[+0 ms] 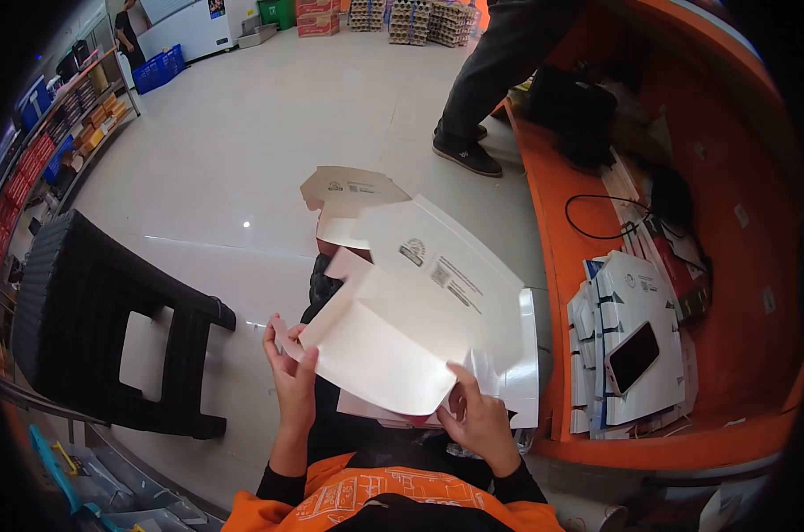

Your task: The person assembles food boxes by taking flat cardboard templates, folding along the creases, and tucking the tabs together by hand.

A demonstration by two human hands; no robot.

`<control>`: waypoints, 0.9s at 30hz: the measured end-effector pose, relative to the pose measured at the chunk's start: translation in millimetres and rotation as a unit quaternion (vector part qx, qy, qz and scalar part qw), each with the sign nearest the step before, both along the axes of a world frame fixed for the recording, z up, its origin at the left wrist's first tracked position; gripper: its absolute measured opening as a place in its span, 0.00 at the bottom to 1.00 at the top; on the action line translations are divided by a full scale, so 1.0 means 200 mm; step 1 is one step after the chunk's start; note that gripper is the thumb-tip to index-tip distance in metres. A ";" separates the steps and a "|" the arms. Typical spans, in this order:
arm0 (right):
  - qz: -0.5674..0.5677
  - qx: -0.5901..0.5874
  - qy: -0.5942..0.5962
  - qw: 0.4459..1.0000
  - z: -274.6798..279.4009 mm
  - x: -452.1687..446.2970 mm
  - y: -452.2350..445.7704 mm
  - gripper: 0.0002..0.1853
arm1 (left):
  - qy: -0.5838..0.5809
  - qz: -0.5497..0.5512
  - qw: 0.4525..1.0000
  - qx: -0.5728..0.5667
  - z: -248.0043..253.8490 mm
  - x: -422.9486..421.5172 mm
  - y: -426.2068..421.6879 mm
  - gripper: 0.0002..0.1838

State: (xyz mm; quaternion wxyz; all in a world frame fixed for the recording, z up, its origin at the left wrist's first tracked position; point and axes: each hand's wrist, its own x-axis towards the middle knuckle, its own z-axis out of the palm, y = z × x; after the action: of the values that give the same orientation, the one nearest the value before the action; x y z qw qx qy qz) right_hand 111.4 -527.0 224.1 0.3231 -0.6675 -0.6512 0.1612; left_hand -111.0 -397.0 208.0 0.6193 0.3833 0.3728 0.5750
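A white cardboard box (375,346), partly folded, lies open over my lap, with a logo, small print and a QR code on its wide lid panel. My left hand (291,377) pinches a raised flap at its left corner. At the near right corner, the fingers of my right hand (477,412) grip the box's edge. Beyond it is another partly folded carton (358,191) with similar print. Flat white card sheets (522,381) show beneath the box at the right. What supports the sheets is mostly hidden.
A black plastic stool (109,328) stands at the left. On the orange shelf (544,222) at the right lie flat cartons (641,355), a phone (632,356) and a black cable (588,232). Another person's leg (491,71) is ahead. Egg trays (411,19) are stacked far back.
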 end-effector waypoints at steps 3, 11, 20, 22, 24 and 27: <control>0.007 -0.154 0.062 0.986 0.07 -0.02 -0.02 0.28 | 0.164 0.027 0.956 0.243 0.01 0.06 -0.06 0.50; -0.007 0.028 0.581 0.813 0.01 -0.20 0.14 0.20 | 0.213 -0.206 0.849 0.437 0.05 0.12 -0.21 0.32; -0.004 0.035 0.628 0.777 -0.03 -0.25 0.24 0.14 | 0.349 -0.184 0.850 0.350 0.11 0.07 -0.19 0.24; -0.004 0.037 0.615 0.788 -0.02 -0.26 0.24 0.13 | 0.371 -0.190 0.850 0.322 0.11 0.07 -0.18 0.25; -0.006 0.044 0.604 0.796 -0.02 -0.28 0.24 0.12 | 0.382 -0.193 0.848 0.314 0.12 0.07 -0.16 0.27; -0.017 0.046 0.585 0.810 -0.02 -0.30 0.24 0.10 | 0.413 -0.194 0.831 0.318 0.13 0.06 -0.14 0.30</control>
State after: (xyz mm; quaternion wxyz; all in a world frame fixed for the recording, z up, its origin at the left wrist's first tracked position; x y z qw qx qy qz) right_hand 52.4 -478.4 219.4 0.6757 -0.4423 -0.3348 0.4854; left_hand -99.1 -425.3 234.5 0.3498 0.8256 0.3084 0.3178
